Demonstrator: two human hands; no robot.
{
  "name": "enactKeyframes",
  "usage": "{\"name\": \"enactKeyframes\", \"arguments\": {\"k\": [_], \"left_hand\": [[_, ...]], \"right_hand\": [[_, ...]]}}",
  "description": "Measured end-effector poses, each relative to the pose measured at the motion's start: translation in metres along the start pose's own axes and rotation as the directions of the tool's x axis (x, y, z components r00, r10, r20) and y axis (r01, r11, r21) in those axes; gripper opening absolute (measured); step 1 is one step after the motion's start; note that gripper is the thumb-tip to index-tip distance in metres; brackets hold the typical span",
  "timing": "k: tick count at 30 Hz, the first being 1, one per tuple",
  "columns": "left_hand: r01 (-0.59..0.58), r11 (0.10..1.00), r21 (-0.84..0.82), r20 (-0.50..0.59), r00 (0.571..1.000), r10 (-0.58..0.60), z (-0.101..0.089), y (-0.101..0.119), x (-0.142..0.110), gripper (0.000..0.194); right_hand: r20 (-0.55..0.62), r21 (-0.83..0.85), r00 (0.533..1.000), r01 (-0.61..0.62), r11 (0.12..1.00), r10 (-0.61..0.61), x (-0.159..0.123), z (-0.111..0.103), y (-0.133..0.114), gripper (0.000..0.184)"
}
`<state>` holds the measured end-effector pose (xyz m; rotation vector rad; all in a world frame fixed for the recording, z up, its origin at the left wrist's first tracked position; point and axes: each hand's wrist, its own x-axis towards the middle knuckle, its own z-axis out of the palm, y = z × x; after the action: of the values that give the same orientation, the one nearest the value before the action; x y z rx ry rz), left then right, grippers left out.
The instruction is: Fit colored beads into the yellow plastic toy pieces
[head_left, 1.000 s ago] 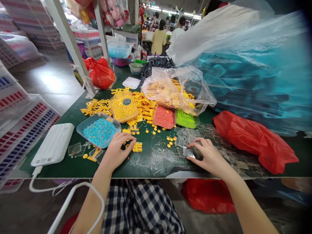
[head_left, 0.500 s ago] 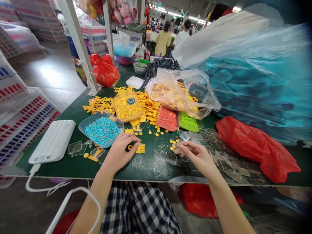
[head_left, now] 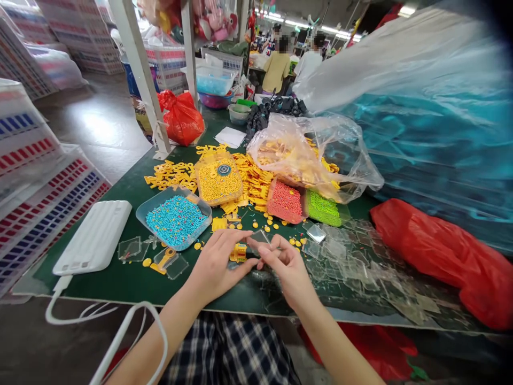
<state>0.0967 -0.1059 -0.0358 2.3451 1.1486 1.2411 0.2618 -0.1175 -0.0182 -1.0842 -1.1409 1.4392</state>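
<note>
Head view: on the green-topped desk, near its front edge, the right hand pinches a thin clear plastic sheet between thumb and fingertips. The half-curled left hand lies just beside a small yellow plastic part; whether it grips anything is unclear. The light, stiff sheet looks slippery and brittle, best held by its edges.

No words or numbers are legible; the round blue label on the yellow bead tray bears an unclear mark
</note>
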Motion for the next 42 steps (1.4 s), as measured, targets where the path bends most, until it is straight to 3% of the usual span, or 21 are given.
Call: {"name": "enactKeyframes", "arguments": {"k": [6, 10, 14, 24, 27, 29, 33, 39, 42], "left_hand": [[-0.034, 0.998, 0.043, -0.122, 0.992, 0.039, -0.002, -0.001, 0.0, 0.03], [-0.054, 0.998, 0.035, -0.138, 0.989, 0.058, -0.004, 0.001, 0.002, 0.026], [-0.092, 0.996, -0.008, -0.119, 0.989, 0.09, -0.004, 0.002, 0.002, 0.026], [-0.13, 0.991, -0.007, -0.004, 0.991, 0.13, -0.006, -0.003, -0.001, 0.026], [-0.085, 0.996, 0.007, 0.071, 0.994, 0.084, -0.006, -0.006, -0.002, 0.03], [-0.042, 0.999, 0.024, 0.115, 0.993, 0.039, -0.006, -0.009, -0.002, 0.033], [-0.036, 0.998, 0.043, 0.149, 0.988, 0.03, -0.005, -0.012, -0.002, 0.033], [-0.021, 0.999, 0.04, 0.164, 0.986, 0.014, -0.006, -0.01, -0.001, 0.034], [-0.021, 0.999, 0.031, 0.159, 0.987, 0.016, -0.007, -0.009, -0.002, 0.032]], "right_hand": [[0.004, -0.024, 0.999, 0.042, 0.999, -0.042, -0.002, 0.009, 0.0, 0.045], [0.007, -0.149, 0.998, 0.061, 0.987, -0.061, -0.003, 0.006, 0.0, 0.037], [-0.015, -0.284, 0.992, 0.113, 0.952, -0.123, -0.004, 0.001, 0.003, 0.034], [-0.104, -0.352, 0.967, 0.182, 0.918, -0.232, 0.005, -0.012, 0.001, 0.04], [-0.165, -0.46, 0.926, 0.232, 0.857, -0.34, 0.013, -0.024, -0.003, 0.041], [-0.122, -0.545, 0.919, 0.254, 0.799, -0.374, 0.017, -0.031, -0.005, 0.041], [0.058, -0.61, 0.962, 0.246, 0.753, -0.267, 0.017, -0.034, -0.002, 0.028], [0.134, -0.381, 0.987, 0.134, 0.915, -0.089, 0.016, -0.027, 0.002, 0.03], [0.151, -0.295, 0.988, 0.063, 0.953, -0.019, 0.018, -0.029, -0.001, 0.032]]}}
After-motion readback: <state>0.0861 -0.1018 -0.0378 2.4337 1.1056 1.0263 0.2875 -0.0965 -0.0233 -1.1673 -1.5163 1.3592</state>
